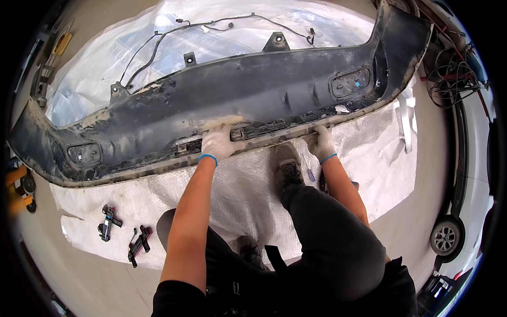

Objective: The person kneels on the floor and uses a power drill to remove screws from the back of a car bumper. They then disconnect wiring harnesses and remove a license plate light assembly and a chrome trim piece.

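Note:
A large dirty black car bumper [222, 95] lies across the plastic sheeting, its hollow inner side up. My left hand [217, 143], in a pale knit glove with a blue cuff, grips the bumper's near edge left of its middle. Its fingers reach over onto the inner surface and the thumb points right. Farther right, my gloved right hand [321, 145] is closed round the same edge, fingertips over the rim. A screwdriver [310, 171] with a dark handle lies on the sheet below my right hand.
White bubble sheeting [380, 158] covers the floor. Two black brackets [138, 246] lie at the near left. A wiring harness [158, 42] stretches beyond the bumper. Tangled cables [449, 79] are at the far right, and a white car [478, 153] stands along the right.

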The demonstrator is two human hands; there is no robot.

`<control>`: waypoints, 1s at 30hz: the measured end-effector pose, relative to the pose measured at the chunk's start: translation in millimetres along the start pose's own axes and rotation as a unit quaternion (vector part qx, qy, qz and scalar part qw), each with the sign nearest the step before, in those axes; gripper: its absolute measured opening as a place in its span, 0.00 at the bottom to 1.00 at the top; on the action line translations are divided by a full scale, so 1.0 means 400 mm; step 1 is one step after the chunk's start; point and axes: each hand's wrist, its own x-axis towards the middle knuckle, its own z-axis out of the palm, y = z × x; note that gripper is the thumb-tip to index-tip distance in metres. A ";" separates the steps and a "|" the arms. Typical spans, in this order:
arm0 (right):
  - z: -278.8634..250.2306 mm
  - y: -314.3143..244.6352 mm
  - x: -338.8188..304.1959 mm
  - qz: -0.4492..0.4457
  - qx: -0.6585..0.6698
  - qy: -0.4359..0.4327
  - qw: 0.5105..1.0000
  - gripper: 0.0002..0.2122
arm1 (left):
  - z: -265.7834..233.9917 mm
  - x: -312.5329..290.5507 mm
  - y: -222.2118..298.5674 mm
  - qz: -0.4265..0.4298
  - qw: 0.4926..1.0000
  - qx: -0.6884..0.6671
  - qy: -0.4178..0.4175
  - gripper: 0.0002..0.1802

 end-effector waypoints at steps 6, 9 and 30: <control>-0.028 0.021 0.038 -0.046 0.051 -0.049 0.996 0.09 | -0.027 0.031 -0.025 0.028 0.996 -0.060 -0.056 0.45; 0.001 0.007 -0.004 -0.060 0.056 -0.011 0.997 0.06 | -0.051 0.024 -0.010 0.033 0.993 -0.089 -0.066 0.43; 0.188 -0.318 -0.287 -0.070 -0.314 -0.023 0.946 0.19 | -0.371 -0.057 0.060 0.094 0.950 -0.006 -0.299 0.41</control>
